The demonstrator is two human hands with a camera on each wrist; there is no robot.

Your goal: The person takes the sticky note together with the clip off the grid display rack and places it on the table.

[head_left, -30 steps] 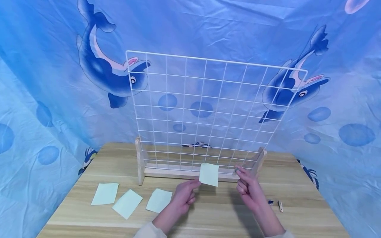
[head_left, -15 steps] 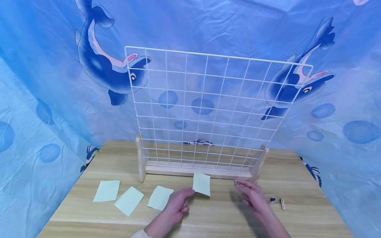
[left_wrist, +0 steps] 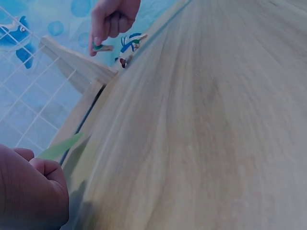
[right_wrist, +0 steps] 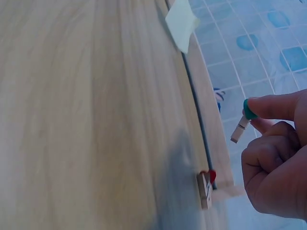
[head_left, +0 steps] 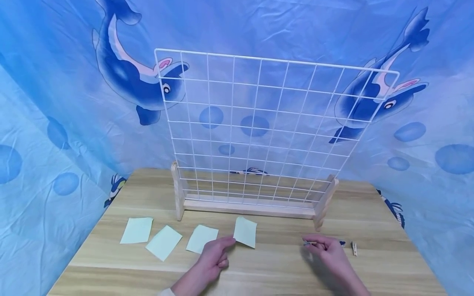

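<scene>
My left hand (head_left: 212, 259) pinches a pale green paper note (head_left: 245, 232) by its near left corner, and the note tilts close over the table. Three more such notes lie to the left: a far left note (head_left: 137, 230), a slanted note (head_left: 164, 243) and one beside my hand (head_left: 201, 238). My right hand (head_left: 329, 250) pinches a small wooden clothespin (right_wrist: 241, 127) between thumb and forefinger, gripping the green piece at its end. Two small clothespins lie near that hand, one wooden clothespin (head_left: 354, 248) and another with a dark blue piece (head_left: 342, 243), partly hidden by the hand.
A white wire grid panel (head_left: 259, 139) stands upright behind the hands in a wooden base (head_left: 248, 207) with two side feet. The wooden table (head_left: 148, 277) ends at a blue dolphin-print cloth (head_left: 296, 24) at the back and sides.
Both hands have come down and nearer from the grid's foot. The left hand has carried the note down and left; the right hand has moved right with the clothespin. The head view has tilted.
</scene>
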